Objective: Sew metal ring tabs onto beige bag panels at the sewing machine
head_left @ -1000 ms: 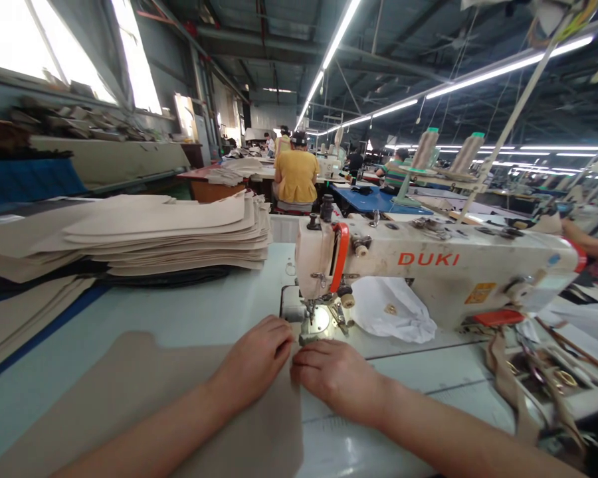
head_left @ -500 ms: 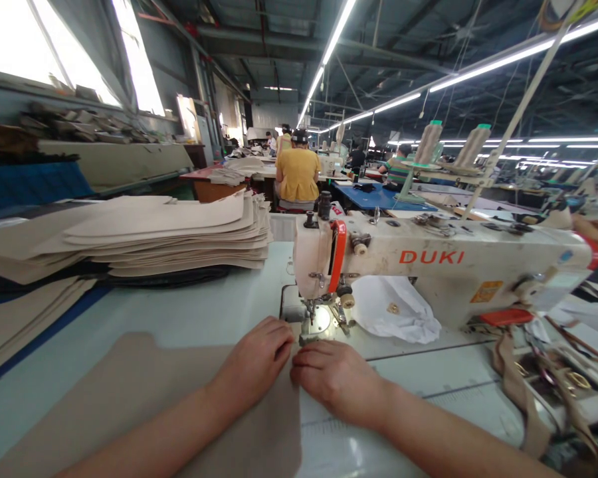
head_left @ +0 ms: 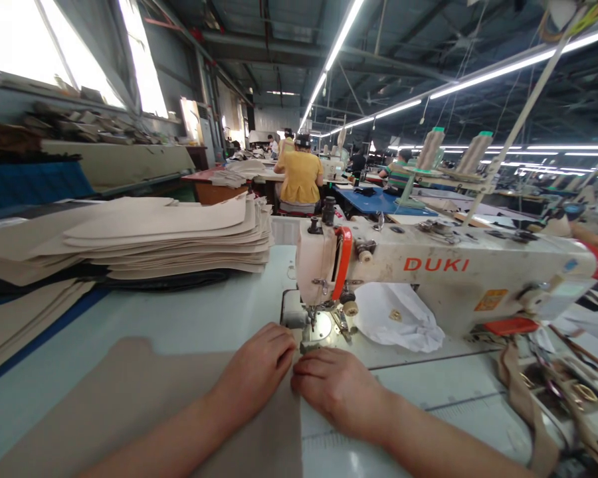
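Observation:
A large taupe fabric panel (head_left: 144, 405) lies flat on the pale sewing table, its right edge running up toward the sewing machine (head_left: 408, 265). My left hand (head_left: 259, 362) rests on the panel's upper right corner, with its fingers curled and closed on the edge. Against the same edge from the right, my right hand (head_left: 336, 388) is closed, its fingertips pinching the fabric. Both hands sit close together, just in front of the needle and presser foot (head_left: 312, 317). The fingertips are partly hidden, as is the bit of fabric between them.
On the left stands a thick stack of beige cut panels (head_left: 189, 236). A white cloth (head_left: 398, 315) lies under the machine arm. To the right are tan straps (head_left: 521, 405) and a tray with metal rings (head_left: 585, 392). A person in yellow (head_left: 299, 174) sits ahead.
The camera view has shifted slightly, so the machine appears a little lower and farther right. Both hands keep nearly the same place at the fabric's edge.

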### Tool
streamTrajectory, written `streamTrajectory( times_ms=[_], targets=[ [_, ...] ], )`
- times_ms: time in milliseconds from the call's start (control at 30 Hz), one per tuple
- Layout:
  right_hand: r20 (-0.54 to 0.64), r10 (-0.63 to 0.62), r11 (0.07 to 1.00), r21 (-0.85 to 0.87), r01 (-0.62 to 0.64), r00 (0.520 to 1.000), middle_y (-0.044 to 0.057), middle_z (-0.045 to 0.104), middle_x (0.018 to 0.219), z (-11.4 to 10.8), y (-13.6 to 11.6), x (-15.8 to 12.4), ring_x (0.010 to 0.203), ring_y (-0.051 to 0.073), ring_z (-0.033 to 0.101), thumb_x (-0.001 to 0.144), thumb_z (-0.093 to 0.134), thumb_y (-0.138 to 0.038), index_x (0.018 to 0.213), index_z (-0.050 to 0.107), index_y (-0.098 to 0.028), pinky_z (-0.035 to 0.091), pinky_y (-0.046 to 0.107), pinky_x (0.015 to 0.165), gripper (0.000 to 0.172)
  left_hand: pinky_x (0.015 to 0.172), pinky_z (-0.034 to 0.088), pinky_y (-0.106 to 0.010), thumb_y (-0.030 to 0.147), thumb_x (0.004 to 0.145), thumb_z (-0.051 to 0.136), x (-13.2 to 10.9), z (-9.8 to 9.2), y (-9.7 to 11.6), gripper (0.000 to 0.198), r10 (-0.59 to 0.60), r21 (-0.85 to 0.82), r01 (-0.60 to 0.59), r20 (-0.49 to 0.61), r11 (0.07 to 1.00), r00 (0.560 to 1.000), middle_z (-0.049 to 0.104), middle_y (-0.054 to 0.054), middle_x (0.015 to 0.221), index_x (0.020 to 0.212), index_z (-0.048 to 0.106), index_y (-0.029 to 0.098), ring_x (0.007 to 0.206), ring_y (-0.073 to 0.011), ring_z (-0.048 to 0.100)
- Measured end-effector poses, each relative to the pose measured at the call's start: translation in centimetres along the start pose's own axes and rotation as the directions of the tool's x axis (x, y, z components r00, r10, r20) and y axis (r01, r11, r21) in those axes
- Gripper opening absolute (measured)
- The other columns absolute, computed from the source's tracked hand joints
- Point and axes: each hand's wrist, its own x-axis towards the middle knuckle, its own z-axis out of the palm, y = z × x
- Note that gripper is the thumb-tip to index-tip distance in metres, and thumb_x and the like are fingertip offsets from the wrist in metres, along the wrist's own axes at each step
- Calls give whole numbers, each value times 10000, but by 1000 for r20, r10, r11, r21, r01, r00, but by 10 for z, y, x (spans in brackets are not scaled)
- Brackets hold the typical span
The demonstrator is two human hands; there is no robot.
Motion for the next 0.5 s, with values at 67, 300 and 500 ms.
streamTrajectory(
  times_ms=[67,300,500],
  targets=[
    [-1,6,1000,5,-6,1000,72,667,904,0,0,0,928,173,586,920,472,-154,889,611,-151,481,292,854,143,704,477,-294,100,828,486,-1,0,0,163,-5,-5,5,1,1000,1000,624,-25,760,728,583,183,768,-175,558],
    [26,21,1000,20,-22,999,70,668,922,1,0,0,946,173,582,917,484,-161,904,611,-151,474,291,876,128,714,478,-296,83,814,495,-2,0,0,158,-29,3,29,-3,1000,1000,634,-24,771,731,580,188,771,-177,569],
    [11,20,999,33,-20,1000,78,666,939,3,1,-1,965,179,580,936,448,-175,912,610,-159,467,296,885,164,723,481,-293,83,819,482,-2,1,-1,166,-18,-2,18,-12,1000,1000,634,-24,768,743,587,188,778,-175,572]
  ],
)
